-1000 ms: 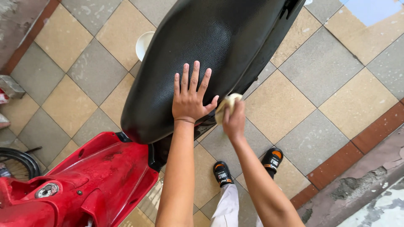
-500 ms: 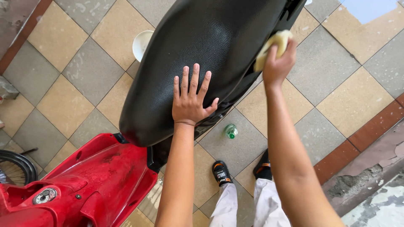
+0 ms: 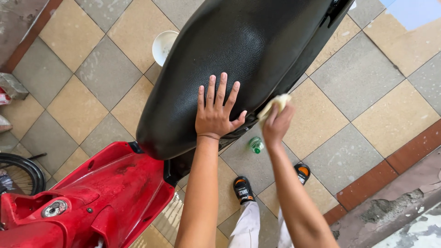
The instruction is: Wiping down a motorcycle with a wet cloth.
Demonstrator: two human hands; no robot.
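A black scooter seat (image 3: 248, 50) fills the upper middle of the view. My left hand (image 3: 216, 114) lies flat on its near end with the fingers spread. My right hand (image 3: 277, 123) grips a pale yellow cloth (image 3: 274, 104) and presses it against the seat's right side edge. The red scooter body (image 3: 101, 197) joins the seat at the lower left.
A white bowl (image 3: 163, 46) stands on the tiled floor left of the seat. A small green bottle (image 3: 256, 145) lies on the tiles below the seat edge. My feet in black sandals (image 3: 242, 189) stand beside it. A bicycle wheel (image 3: 20, 174) is at the far left.
My right hand swept the cloth up along the seat's right edge, then came back down to the near part. My left hand stayed flat on the seat.
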